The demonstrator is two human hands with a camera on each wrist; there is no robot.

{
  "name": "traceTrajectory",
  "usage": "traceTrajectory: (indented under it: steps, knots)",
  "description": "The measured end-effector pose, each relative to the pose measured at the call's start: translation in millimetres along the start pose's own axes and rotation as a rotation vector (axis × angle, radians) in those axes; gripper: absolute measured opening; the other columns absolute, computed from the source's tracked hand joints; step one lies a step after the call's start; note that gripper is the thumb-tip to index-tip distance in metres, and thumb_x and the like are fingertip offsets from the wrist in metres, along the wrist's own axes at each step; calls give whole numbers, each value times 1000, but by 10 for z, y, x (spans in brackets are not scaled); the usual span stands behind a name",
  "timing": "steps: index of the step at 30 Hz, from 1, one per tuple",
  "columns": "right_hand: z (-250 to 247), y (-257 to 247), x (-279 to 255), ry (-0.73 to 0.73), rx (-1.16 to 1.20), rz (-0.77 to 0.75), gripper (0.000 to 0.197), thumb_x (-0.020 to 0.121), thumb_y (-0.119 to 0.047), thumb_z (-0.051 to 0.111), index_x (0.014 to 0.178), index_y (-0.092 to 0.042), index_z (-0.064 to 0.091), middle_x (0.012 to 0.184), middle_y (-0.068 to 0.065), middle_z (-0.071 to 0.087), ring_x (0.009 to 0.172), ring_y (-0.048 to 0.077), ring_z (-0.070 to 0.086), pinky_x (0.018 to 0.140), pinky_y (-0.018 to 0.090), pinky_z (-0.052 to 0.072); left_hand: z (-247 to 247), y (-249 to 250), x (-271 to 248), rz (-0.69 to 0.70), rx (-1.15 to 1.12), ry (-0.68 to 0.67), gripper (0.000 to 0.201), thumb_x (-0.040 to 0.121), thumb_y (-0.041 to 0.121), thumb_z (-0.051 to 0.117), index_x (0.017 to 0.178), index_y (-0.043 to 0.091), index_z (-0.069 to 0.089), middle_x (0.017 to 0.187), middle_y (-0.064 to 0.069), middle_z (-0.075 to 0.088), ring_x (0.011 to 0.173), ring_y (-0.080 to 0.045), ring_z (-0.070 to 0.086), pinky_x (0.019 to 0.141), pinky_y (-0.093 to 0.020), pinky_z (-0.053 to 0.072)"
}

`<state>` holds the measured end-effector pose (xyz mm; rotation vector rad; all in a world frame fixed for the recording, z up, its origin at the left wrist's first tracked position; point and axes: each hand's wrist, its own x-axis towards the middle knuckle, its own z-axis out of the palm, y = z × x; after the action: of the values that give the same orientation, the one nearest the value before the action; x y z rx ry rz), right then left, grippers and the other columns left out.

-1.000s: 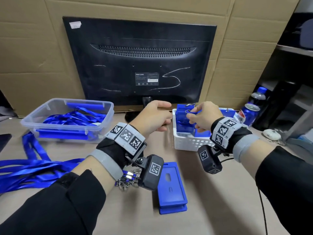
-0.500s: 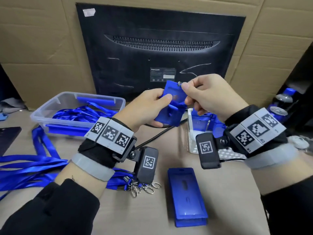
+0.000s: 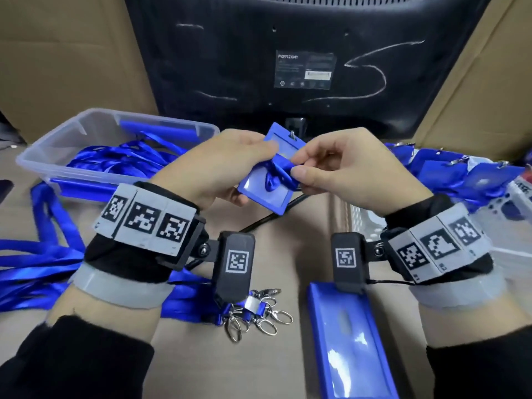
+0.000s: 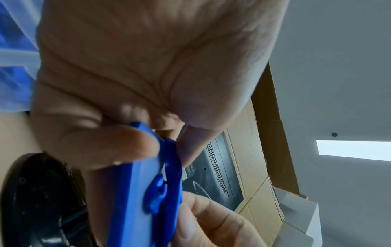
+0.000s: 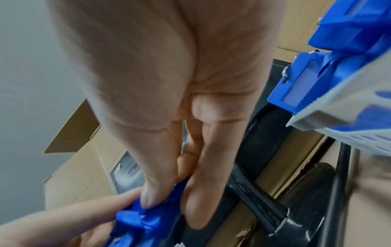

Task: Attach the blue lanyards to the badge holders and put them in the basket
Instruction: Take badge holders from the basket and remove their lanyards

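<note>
Both hands meet above the middle of the table, clamped on one blue rectangular plastic badge holder with a clear window, held tilted in the air. The left hand grips its left edge between thumb and fingers. The right hand pinches a bunched blue ribbon lanyard wound across the face of the holder; in the right wrist view the thumb and a finger press on that blue bundle. A small metal clip shows at the holder's far top edge.

At the far right stands a white perforated plastic basket, with more blue holders and ribbons inside it. At the far left is a clear plastic tub filled with blue lanyards. Loose blue lanyards spread over the table at the left, and their silver metal snap hooks lie near the left wrist. A stack of blue badge holders lies flat on the near table, under the right wrist. Behind stands the back of a black monitor, set against brown cardboard sheets.
</note>
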<state>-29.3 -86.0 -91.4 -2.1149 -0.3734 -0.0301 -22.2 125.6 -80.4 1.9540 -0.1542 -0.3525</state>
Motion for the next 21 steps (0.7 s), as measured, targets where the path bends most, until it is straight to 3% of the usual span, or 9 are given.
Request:
traceTrajectory:
  steps: [3,6,9,13,17,21]
  knots:
    - [-30,16,18,-24,-20,20,6,90,-13,82,94,-12,78,82,12,76,78,32,79,82,51,65,-9,-23,51,6,14,-5,35,109,36,50,116,10,72,81,-3,69,55,-12,55,47,-24,41]
    - [-124,-10,31,-43,-79,2,6,90,-17,82,89,-13,78,80,9,78,77,27,79,82,45,66,-4,-29,67,16,-16,-26,37,109,38,49,121,9,70,83,-3,69,56,-11,55,46,-25,41]
    - [-171,16,35,-50,-54,17,6,95,-15,77,90,-12,75,83,13,78,79,27,80,82,43,66,34,-51,78,9,-71,-39,33,110,36,48,118,15,72,87,-2,73,58,-12,58,47,-25,43]
    - [-153,57,68,-9,112,64,10,105,-10,61,97,-5,63,93,14,73,85,22,79,72,28,65,49,-91,91,-18,-142,-1,26,112,32,47,121,22,69,103,1,74,72,-13,72,51,-30,55]
    - [-107,50,89,49,262,69,14,111,-9,47,97,-13,50,87,10,68,81,23,77,73,37,66,8,-101,83,45,-127,-13,22,112,30,46,123,24,63,118,1,72,82,-11,74,58,-31,59]
    - [-111,36,99,166,350,5,20,112,-7,42,96,-19,45,85,6,68,80,21,77,74,40,66,-6,-88,58,102,-121,-66,17,112,28,47,121,27,61,110,5,68,79,-13,71,58,-28,56]
